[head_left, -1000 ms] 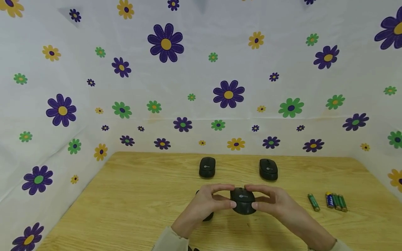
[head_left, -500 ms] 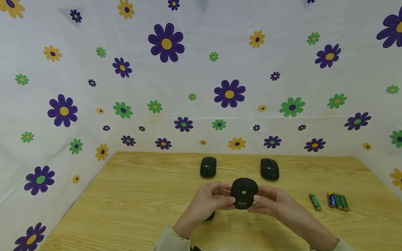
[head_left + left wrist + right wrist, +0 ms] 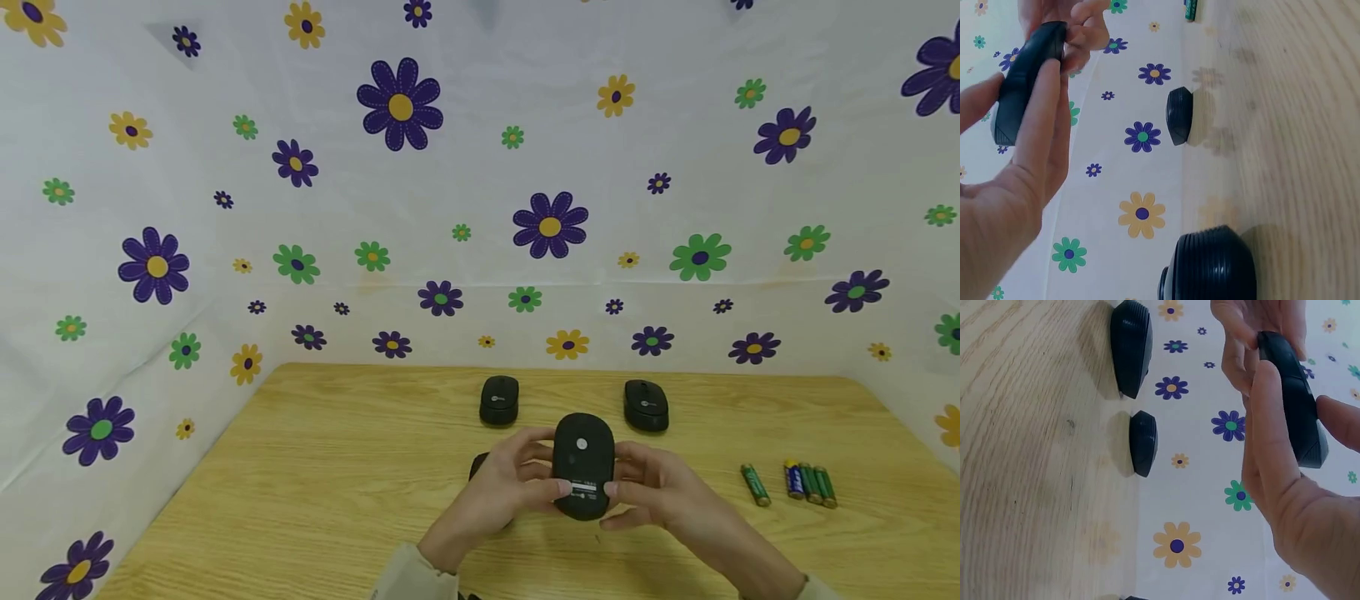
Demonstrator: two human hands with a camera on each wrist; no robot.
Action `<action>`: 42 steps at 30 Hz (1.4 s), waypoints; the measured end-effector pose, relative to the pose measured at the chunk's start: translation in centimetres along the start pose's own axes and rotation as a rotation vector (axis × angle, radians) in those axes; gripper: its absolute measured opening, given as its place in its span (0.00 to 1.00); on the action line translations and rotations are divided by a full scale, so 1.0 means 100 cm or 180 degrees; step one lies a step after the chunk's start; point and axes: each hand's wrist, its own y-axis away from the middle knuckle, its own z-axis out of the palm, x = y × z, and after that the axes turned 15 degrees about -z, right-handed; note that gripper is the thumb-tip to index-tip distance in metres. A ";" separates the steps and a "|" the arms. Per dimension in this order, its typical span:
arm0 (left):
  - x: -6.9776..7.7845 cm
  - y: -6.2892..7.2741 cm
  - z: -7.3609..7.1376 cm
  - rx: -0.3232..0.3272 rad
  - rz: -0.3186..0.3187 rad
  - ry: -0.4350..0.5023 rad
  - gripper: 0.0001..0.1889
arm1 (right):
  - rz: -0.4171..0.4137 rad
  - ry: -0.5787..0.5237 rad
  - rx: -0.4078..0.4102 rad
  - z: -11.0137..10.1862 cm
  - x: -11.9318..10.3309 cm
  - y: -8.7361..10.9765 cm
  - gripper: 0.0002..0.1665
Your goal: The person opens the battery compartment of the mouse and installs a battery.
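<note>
A black computer mouse [image 3: 583,460] is held up over the table, its underside facing the head camera. A pale round spot and a printed white label show on that face. My left hand [image 3: 495,487] grips its left edge, thumb on the underside near the label. On the opposite edge my right hand [image 3: 667,490] pinches it between thumb and fingers. Both wrist views show the mouse edge-on, the left one with thumb and fingers on either face of the mouse [image 3: 1025,81]. Another black mouse [image 3: 477,464] lies mostly hidden behind my left hand.
Two more black mice, one left [image 3: 498,401] and one right [image 3: 646,406], stand toward the back of the wooden table [image 3: 337,467]. At the right lie a lone green battery [image 3: 756,485], a blue battery [image 3: 794,480] and two green batteries [image 3: 817,485] side by side. A flowered cloth [image 3: 465,183] hangs behind.
Both hands have tipped the mouse over: its top with the buttons faced the camera a second ago, and now its labelled underside does. The other mice and the batteries stay put.
</note>
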 end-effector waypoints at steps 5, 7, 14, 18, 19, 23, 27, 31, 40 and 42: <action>-0.001 -0.001 0.001 -0.0167 -0.0053 0.0131 0.39 | -0.0144 -0.0037 0.0013 -0.001 0.002 0.002 0.47; -0.001 -0.001 0.002 -0.0234 -0.0035 0.0136 0.41 | -0.0163 -0.0033 0.0021 -0.001 0.002 0.003 0.46; -0.001 -0.001 0.002 -0.0349 0.0072 -0.0046 0.43 | -0.0104 0.0074 0.0120 0.003 0.003 0.002 0.42; -0.001 -0.001 0.002 -0.0405 0.0073 -0.0083 0.43 | -0.0050 0.0134 0.0167 0.004 0.003 0.003 0.42; -0.001 -0.001 0.003 -0.0430 0.0060 -0.0075 0.43 | -0.0050 0.0136 0.0165 0.005 0.003 0.003 0.43; -0.001 -0.001 0.004 -0.0511 0.0033 -0.0068 0.43 | -0.0032 0.0178 0.0181 0.006 0.003 0.003 0.42; -0.001 -0.001 0.005 -0.0511 0.0020 -0.0063 0.43 | -0.0035 0.0204 0.0182 0.006 0.002 0.003 0.41; -0.001 0.000 0.006 -0.0513 -0.0002 -0.0069 0.42 | -0.0013 0.0224 0.0184 0.007 0.002 0.003 0.41; -0.002 0.001 0.006 -0.0529 0.0019 -0.0077 0.42 | -0.0128 0.0322 0.0061 0.008 0.003 0.002 0.38; -0.001 0.001 0.006 -0.0518 0.0023 -0.0097 0.42 | -0.0165 0.0347 0.0048 0.008 0.002 0.002 0.37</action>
